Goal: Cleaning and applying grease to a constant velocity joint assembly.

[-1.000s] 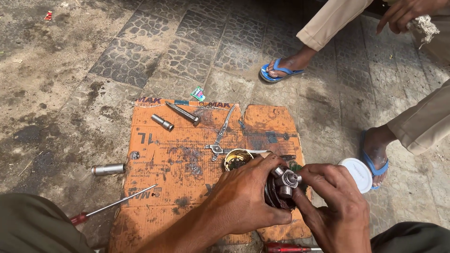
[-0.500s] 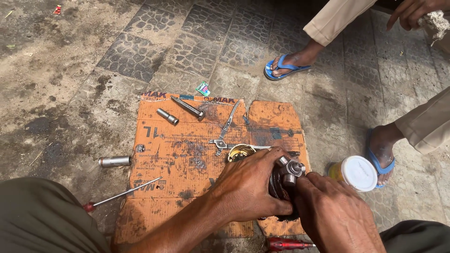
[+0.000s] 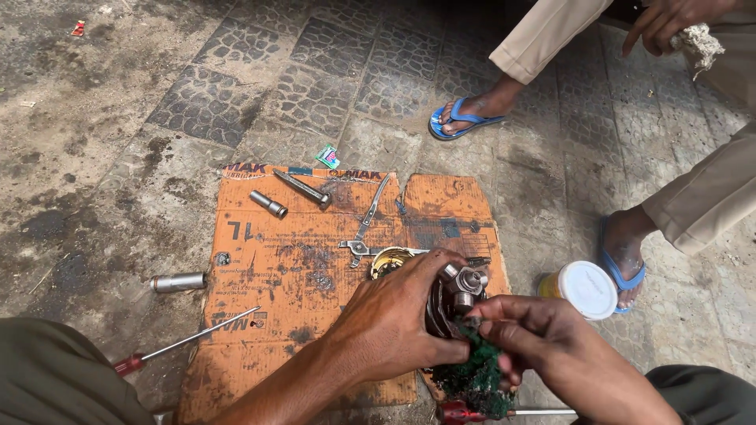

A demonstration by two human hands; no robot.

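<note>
Gripping a round metal part over the cardboard, the left hand covers most of it; only the splined top shows. The right hand pinches a green rag against the part's lower side, hiding it. A red-handled tool below is cut off by the frame. A co-worker's hand holds a cloth, half out of view.

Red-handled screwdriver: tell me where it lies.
In the head view the red-handled screwdriver lies low on the left, its tip on the orange cardboard's left edge, below the metal socket.
</note>
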